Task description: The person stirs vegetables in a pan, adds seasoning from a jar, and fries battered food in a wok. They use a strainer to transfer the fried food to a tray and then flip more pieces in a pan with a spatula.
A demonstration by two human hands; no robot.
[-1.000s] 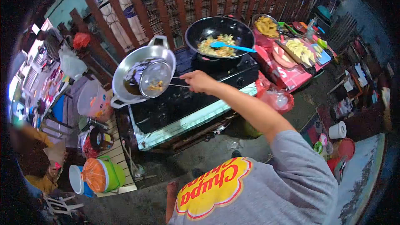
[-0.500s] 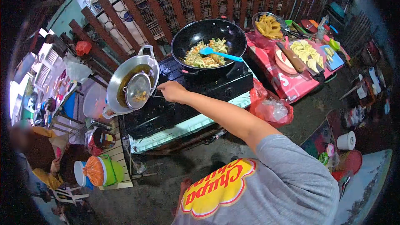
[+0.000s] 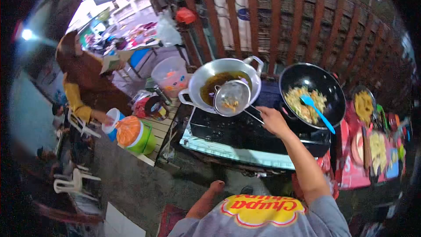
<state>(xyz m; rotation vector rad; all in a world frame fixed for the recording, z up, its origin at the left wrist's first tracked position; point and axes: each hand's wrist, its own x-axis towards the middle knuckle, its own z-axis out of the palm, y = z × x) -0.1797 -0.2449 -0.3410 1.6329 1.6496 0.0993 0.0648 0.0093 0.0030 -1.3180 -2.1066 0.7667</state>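
My right hand (image 3: 274,121) is closed around the handle of a wire-mesh strainer (image 3: 232,97). Browned bits lie in the strainer, which is over a silver two-handled pan (image 3: 197,79) of dark oil (image 3: 212,81). To the right, a black wok (image 3: 329,83) holds shredded vegetables (image 3: 298,109) with a blue spatula (image 3: 316,109) resting in it. Low near my body, my left hand (image 3: 217,187) hangs with its fingers curled and nothing visible in them, apart from the stove.
Both pans stand on a black stove (image 3: 219,127). At right, a red-and-white cloth (image 3: 351,173) bears plates of sliced food. Leftward, a person (image 3: 94,77) reaches toward a blue-and-white container (image 3: 113,120) beside a green bucket (image 3: 149,138). A slatted fence (image 3: 275,22) rises behind.
My view has swung left, so the stove and pans appear farther right. My left hand and the person at left show more fully. The strainer stays over the oil pan in my right hand.
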